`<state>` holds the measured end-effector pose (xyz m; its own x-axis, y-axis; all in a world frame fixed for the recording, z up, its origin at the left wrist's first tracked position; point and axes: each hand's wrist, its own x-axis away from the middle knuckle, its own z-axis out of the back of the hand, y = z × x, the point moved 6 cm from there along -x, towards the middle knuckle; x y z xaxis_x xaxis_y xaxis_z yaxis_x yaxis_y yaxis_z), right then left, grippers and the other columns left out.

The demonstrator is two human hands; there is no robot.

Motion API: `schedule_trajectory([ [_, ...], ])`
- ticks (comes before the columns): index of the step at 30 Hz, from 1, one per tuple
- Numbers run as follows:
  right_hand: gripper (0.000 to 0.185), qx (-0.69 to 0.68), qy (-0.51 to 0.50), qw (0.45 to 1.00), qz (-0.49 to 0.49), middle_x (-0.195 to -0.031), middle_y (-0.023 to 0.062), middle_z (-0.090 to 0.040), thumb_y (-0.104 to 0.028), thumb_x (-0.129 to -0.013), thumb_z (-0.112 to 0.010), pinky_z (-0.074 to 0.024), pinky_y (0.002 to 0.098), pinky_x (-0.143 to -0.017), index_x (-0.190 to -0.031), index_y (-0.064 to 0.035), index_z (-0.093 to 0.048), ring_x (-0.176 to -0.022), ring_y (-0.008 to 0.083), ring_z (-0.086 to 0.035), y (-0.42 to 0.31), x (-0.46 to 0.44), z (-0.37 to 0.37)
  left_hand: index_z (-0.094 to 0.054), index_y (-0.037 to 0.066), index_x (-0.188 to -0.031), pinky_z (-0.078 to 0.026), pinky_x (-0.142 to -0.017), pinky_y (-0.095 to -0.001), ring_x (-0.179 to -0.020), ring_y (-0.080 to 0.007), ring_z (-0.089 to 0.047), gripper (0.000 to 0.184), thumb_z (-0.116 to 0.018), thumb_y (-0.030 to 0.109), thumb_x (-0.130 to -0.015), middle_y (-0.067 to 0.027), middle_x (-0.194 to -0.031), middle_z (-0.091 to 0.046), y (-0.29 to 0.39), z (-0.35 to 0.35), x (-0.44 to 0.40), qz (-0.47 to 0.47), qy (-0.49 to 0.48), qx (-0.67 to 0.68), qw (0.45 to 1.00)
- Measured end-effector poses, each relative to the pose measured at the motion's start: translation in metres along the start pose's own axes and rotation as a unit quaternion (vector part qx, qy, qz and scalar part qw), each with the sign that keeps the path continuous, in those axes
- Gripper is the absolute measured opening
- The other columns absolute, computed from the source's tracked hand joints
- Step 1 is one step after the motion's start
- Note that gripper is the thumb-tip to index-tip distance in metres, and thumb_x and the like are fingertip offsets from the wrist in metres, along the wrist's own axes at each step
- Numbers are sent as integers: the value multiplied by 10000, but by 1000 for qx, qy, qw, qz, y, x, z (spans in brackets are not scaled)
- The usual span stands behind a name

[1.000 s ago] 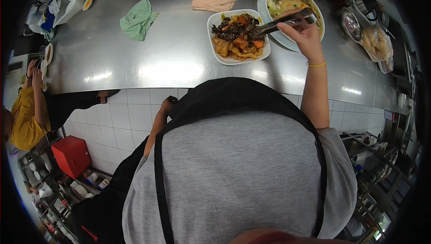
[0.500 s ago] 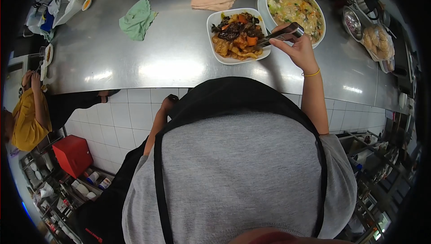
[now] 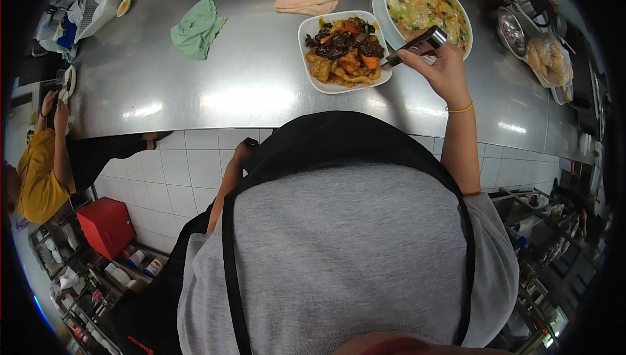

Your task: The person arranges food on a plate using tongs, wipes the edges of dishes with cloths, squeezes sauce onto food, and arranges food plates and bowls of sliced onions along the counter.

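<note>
Steel tongs gripped in right hand, tips at the right rim of a square white dish of stir-fry, near the front edge of the steel counter; left hand low on the near side, grip too dark to tell. By appearance, tong work at the dish's side, judged to call for a light touch. Tight room rightward, beside the soup bowl; wider leftward, towards the green cloth

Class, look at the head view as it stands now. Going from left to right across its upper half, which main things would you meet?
White basket → green cloth → square dish of food → round bowl → shiny metal bowl → plastic bag.
</note>
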<state>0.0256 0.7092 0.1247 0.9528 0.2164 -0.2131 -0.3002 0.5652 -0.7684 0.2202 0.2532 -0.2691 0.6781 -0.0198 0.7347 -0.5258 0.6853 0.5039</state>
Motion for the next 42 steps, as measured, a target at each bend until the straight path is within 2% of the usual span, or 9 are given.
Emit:
schedule_trajectory([
  [2,344,-13,17,999,-24,-741,102,-638,-253,-696,-740,-500,253,-634,-803,50,-617,-670,140,-612,2,2,-6,-661,85,-830,-471,-804,-294,-894,-217,-597,241,-652,278,-686,-74,-987,-616,-4,1,-3,-16,11,-47,999],
  [5,364,-34,29,997,-66,-731,110,-634,-256,-693,-741,-505,256,-614,-813,61,-608,-643,138,-611,9,4,-13,-655,83,-835,-477,-790,-301,-884,-222,-602,253,-651,292,-692,-85,-1011,-608,20,13,15,15,-3,40,999],
  [11,312,-49,47,995,-68,-725,91,-632,-216,-715,-727,-510,247,-615,-826,50,-608,-645,118,-605,16,8,-24,-646,76,-884,-476,-789,-293,-885,-217,-604,296,-665,293,-683,-116,-1015,-607,30,11,22,-42,-4,-76,996],
  [17,230,-95,30,993,-65,-806,48,-618,-109,-729,-708,-477,252,-740,-892,3,-592,-750,92,-572,2,6,-14,-649,67,-859,-468,-804,-275,-923,-200,-585,293,-640,314,-701,-90,-976,-619,20,12,24,76,19,85,993],
  [19,232,-112,13,994,1,-763,57,-635,-147,-725,-711,-484,244,-641,-857,20,-620,-680,107,-597,-17,6,-8,-642,49,-846,-462,-809,-270,-939,-194,-572,288,-622,305,-715,-75,-913,-634,10,1,4,-33,-3,-81,996],
  [24,221,-73,-88,993,11,-755,31,-609,-151,-700,-728,-464,234,-628,-836,-19,-614,-678,113,-584,-21,12,-33,-643,70,-834,-460,-813,-277,-929,-193,-565,251,-604,293,-727,-57,-910,-631,48,19,26,-21,-26,-60,998],
  [29,196,-96,-92,991,33,-766,42,-613,-165,-727,-705,-459,245,-636,-839,-36,-609,-685,136,-579,-33,5,-26,-642,69,-826,-459,-818,-287,-933,-195,-558,261,-599,305,-721,-58,-960,-616,37,18,22,-18,-19,-51,998],
  [38,228,37,-114,983,142,-822,82,-612,-207,-705,-706,-458,323,-724,-827,-42,-607,-769,247,-580,-48,-16,-30,-655,84,-856,-471,-802,-277,-894,-186,-586,255,-636,283,-698,-63,-947,-619,35,22,32,-12,-7,-28,1000],
  [42,227,28,-137,983,116,-830,77,-608,-199,-706,-706,-459,309,-724,-832,-39,-607,-772,232,-583,-46,-14,-26,-657,85,-872,-474,-794,-278,-885,-183,-594,270,-644,289,-694,-66,-955,-616,31,20,30,-8,1,-26,1000],
])
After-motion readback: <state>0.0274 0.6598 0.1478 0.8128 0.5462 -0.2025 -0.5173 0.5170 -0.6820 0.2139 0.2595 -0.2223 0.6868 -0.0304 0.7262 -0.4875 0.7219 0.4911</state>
